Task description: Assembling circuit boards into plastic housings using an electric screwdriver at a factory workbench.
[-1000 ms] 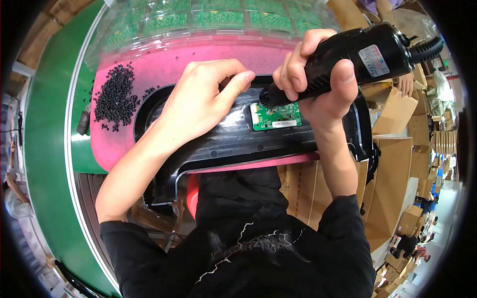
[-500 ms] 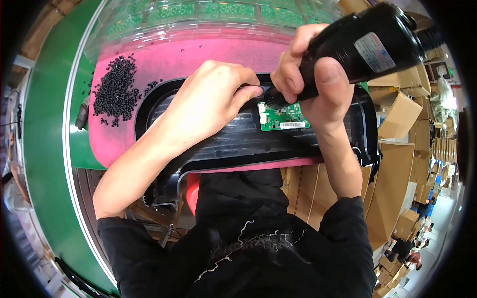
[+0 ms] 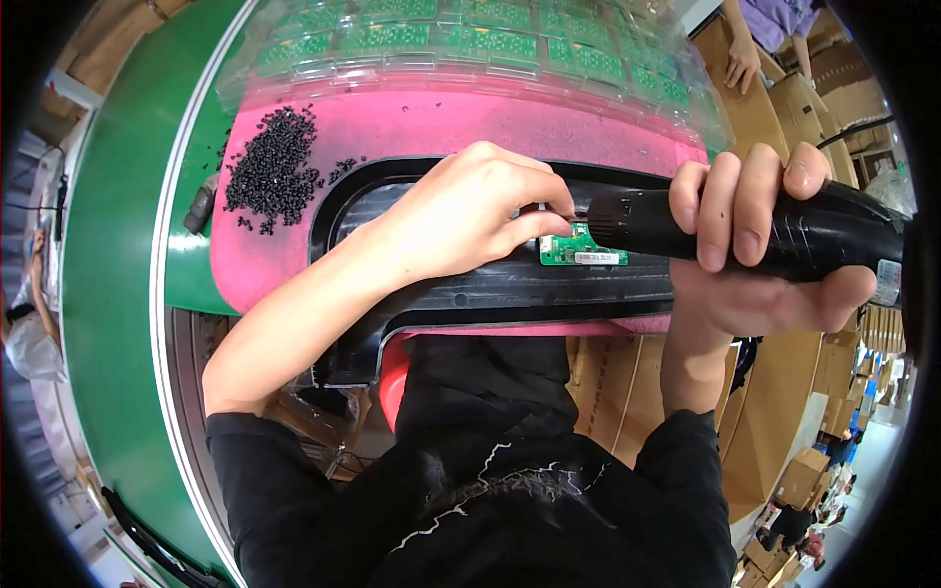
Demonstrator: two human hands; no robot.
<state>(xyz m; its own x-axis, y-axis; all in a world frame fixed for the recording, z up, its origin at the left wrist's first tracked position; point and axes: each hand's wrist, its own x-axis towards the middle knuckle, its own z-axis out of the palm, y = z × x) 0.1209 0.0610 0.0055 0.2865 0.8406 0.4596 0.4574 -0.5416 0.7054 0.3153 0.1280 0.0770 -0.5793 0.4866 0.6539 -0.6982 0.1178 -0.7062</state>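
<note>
Where the green counter [image 3: 113,245] curves along the left, a dark grey lump [image 3: 199,208] sits beside a pink mat [image 3: 250,274]. On the mat's left end lies a loose heap of small black pieces [image 3: 272,174], with a few strays on its right. Clear plastic trays [image 3: 412,76] with green boards in them stretch across the far side. Next comes a long black plastic housing [image 3: 549,294], lying open side up on the mat. Over it arches the left hand [image 3: 480,208], its thumb and forefinger drawn near each other; I cannot tell whether they pinch anything. Just past those fingertips, a green circuit board [image 3: 578,251] lies inside the housing, partly covered. Above its right part is the nose of a black electric screwdriver [image 3: 642,220], pointing left. The right hand [image 3: 755,211] is wrapped firmly around the tool's body. Farther right are cardboard boxes [image 3: 774,421] and, up top, another person's hand [image 3: 742,64].
</note>
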